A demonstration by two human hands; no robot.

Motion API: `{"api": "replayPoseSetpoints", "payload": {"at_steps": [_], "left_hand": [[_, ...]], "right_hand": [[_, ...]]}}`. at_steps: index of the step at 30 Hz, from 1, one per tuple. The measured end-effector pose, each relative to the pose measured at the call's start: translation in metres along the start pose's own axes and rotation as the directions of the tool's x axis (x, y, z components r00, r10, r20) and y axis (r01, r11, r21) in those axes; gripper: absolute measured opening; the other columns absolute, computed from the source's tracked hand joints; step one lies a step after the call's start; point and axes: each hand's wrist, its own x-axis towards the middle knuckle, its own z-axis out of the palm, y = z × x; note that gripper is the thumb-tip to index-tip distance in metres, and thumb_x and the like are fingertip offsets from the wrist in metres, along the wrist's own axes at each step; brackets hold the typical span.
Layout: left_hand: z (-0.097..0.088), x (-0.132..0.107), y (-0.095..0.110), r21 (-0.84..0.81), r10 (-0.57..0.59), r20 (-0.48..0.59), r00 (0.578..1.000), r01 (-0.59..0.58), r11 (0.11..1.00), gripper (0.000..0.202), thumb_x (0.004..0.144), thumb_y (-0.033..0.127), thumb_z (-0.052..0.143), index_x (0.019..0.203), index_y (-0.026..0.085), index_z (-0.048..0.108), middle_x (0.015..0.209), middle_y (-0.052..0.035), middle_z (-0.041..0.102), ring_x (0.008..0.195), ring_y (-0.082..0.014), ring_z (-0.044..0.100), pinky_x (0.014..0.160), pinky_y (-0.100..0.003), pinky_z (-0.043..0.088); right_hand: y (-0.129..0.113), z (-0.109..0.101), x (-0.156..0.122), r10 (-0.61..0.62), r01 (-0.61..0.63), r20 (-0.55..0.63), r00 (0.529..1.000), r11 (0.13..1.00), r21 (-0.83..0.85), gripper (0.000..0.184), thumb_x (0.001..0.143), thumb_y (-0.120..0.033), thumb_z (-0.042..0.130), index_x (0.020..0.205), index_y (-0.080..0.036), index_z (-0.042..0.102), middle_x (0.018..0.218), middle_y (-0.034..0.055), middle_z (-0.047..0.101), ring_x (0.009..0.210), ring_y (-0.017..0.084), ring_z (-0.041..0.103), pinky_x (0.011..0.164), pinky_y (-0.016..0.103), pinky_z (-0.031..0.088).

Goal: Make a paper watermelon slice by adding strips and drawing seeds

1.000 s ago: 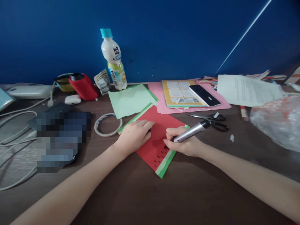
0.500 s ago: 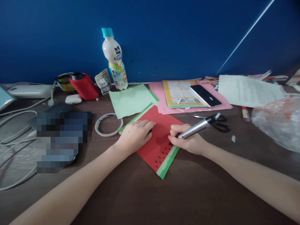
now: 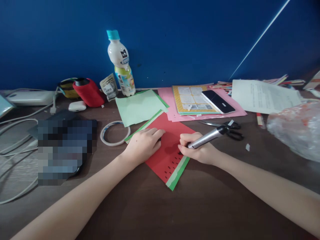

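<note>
A red paper sheet (image 3: 167, 156) with green strips along its edges and small black marks lies on the brown table (image 3: 195, 206). My left hand (image 3: 143, 144) rests flat on the sheet's left part, fingers stretched out and pressing it down. My right hand (image 3: 198, 149) is closed round a silver marker (image 3: 206, 137), whose tip touches the red paper near its right edge.
Black scissors (image 3: 228, 130) lie just right of the marker. A tape roll (image 3: 114, 132), light green paper (image 3: 140, 106), a pink sheet with a yellow booklet and a phone (image 3: 218, 101), a bottle (image 3: 121, 63), a red pouch (image 3: 88, 91), cables and a plastic bag (image 3: 295, 128) surround them.
My right hand with the marker has moved up along the paper's right edge, leaving more black marks behind it. The left hand has stayed in place.
</note>
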Motion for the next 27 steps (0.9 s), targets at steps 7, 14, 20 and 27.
{"api": "replayPoseSetpoints", "payload": {"at_steps": [7, 14, 20, 27], "left_hand": [[0.0008, 0.0003, 0.0000, -0.006, -0.005, -0.005, 1.000, 0.005, 1.000, 0.025, 0.081, 0.018, 0.039, 0.104, 0.019, 0.050, 0.088, -0.0024, 0.062, 0.079, -0.0165, 0.059, 0.063, -0.026, 0.044], [0.0003, 0.0003, 0.0003, -0.009, -0.005, -0.009, 1.000, 0.005, 1.000, 0.025, 0.081, 0.018, 0.039, 0.103, 0.019, 0.051, 0.086, -0.0023, 0.062, 0.078, -0.0161, 0.059, 0.062, -0.026, 0.044], [-0.0005, -0.0003, 0.0006, 0.010, -0.007, -0.031, 1.000, 0.007, 1.000, 0.027, 0.084, 0.028, 0.039, 0.107, 0.018, 0.050, 0.091, -0.0041, 0.061, 0.079, -0.0166, 0.059, 0.063, -0.027, 0.046], [-0.0011, -0.0014, -0.0063, -0.023, 0.038, -0.018, 0.999, -0.038, 0.999, 0.034, 0.083, 0.029, 0.039, 0.115, 0.022, 0.049, 0.117, -0.0029, 0.057, 0.089, -0.0167, 0.060, 0.072, -0.028, 0.048]], "right_hand": [[0.0014, 0.0004, 0.0004, 0.003, -0.003, 0.006, 1.000, 1.000, 0.007, 0.029, 0.073, -0.017, 0.048, 0.055, -0.019, 0.026, 0.049, -0.0073, 0.026, 0.045, 0.006, 0.025, 0.044, 0.021, 0.021], [0.0008, 0.0007, -0.0012, -0.004, 0.004, 0.003, 1.000, 1.000, 0.005, 0.029, 0.073, -0.017, 0.048, 0.055, -0.018, 0.027, 0.048, -0.0075, 0.027, 0.045, 0.006, 0.025, 0.043, 0.020, 0.022], [0.0013, 0.0006, -0.0007, 0.006, -0.006, 0.013, 1.000, 1.000, 0.024, 0.029, 0.074, -0.017, 0.049, 0.055, -0.018, 0.027, 0.048, -0.0075, 0.027, 0.045, 0.006, 0.025, 0.044, 0.021, 0.022], [0.0019, -0.0045, -0.0015, -0.006, 0.023, -0.122, 0.993, 0.990, 0.140, 0.029, 0.075, -0.018, 0.048, 0.054, -0.019, 0.028, 0.047, -0.0075, 0.028, 0.044, 0.006, 0.025, 0.044, 0.022, 0.022]]}}
